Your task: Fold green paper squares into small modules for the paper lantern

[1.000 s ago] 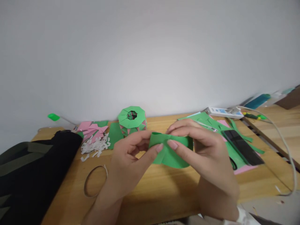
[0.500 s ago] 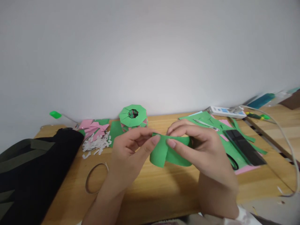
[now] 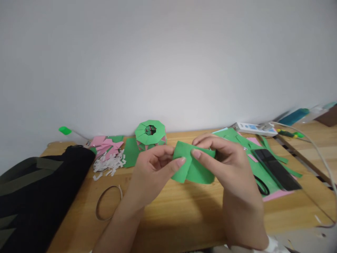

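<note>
Between my hands, above the table, is a green paper strip (image 3: 198,171) curled into a loop with its ends overlapping at the front. My left hand (image 3: 158,172) pinches the left part of the loop, thumb in front and fingers behind. My right hand (image 3: 226,163) pinches it near the overlap, thumb pressed on the front face; its other fingers curl behind the paper and are partly hidden. Behind my left hand stands a green and pink folded-paper lantern shape (image 3: 142,130) with a hole in its top.
Pink paper pieces (image 3: 107,146) and white paper scraps (image 3: 112,163) lie at left, near a black bag (image 3: 47,189) and a tape ring (image 3: 97,205). At right are green paper sheets (image 3: 256,168), a phone (image 3: 275,168), and a power strip (image 3: 254,128) by the wall.
The green loop has tilted, its left end now rising higher at the top. My left thumb has slid lower on the paper. Both hands keep hold of it.
</note>
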A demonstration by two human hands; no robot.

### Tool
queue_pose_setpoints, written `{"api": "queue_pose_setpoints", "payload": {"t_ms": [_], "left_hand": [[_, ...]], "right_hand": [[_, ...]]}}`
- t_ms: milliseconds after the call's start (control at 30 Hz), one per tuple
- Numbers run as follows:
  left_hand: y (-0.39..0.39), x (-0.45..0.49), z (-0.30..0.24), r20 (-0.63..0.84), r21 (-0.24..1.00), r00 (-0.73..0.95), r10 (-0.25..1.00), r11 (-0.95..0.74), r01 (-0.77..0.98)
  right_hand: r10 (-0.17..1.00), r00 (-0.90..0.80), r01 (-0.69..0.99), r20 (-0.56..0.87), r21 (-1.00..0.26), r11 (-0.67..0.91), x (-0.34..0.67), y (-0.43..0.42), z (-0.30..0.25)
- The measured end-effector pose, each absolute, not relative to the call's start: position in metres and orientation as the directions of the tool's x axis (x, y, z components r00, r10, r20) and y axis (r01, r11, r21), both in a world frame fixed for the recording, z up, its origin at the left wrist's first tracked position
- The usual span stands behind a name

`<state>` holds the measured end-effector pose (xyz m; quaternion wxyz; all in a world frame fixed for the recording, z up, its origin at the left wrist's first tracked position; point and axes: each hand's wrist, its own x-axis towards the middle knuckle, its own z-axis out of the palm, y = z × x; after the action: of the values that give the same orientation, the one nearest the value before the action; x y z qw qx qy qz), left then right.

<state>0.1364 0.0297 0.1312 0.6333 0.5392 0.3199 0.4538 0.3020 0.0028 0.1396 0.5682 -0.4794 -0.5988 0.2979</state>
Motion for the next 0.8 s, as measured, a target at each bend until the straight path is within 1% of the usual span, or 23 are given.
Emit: {"api": "queue_pose_setpoints", "payload": {"t_ms": [67, 167, 267, 333, 433, 600, 800], "left_hand": [[0.031, 0.135, 0.129, 0.089, 0.973, 0.373, 0.924, -0.001, -0.229], [0.034, 0.134, 0.124, 0.129, 0.978, 0.342, 0.931, -0.062, -0.199], [0.036, 0.133, 0.122, 0.133, 0.983, 0.318, 0.939, -0.085, -0.16], [0.037, 0.132, 0.124, 0.137, 0.984, 0.309, 0.941, -0.094, -0.15], [0.038, 0.132, 0.128, 0.135, 0.986, 0.275, 0.952, -0.102, -0.13], [0.042, 0.132, 0.13, 0.116, 0.989, 0.178, 0.977, -0.098, -0.108], [0.043, 0.13, 0.13, 0.078, 0.988, 0.196, 0.978, -0.05, -0.145]], "right_hand": [[0.937, 0.098, 0.225, 0.336, -0.924, 0.308, 0.303, 0.004, 0.14], [0.969, 0.011, 0.221, 0.247, -0.946, 0.239, 0.305, 0.007, 0.141], [0.974, -0.096, 0.186, 0.206, -0.957, 0.221, 0.306, 0.01, 0.142], [0.973, -0.126, 0.144, 0.193, -0.967, 0.211, 0.307, 0.011, 0.141], [0.975, -0.111, 0.11, 0.193, -0.973, 0.205, 0.306, 0.011, 0.139], [0.974, -0.033, 0.115, 0.223, -0.967, 0.225, 0.307, 0.009, 0.137], [0.968, -0.027, 0.12, 0.248, -0.961, 0.25, 0.308, 0.01, 0.136]]}}
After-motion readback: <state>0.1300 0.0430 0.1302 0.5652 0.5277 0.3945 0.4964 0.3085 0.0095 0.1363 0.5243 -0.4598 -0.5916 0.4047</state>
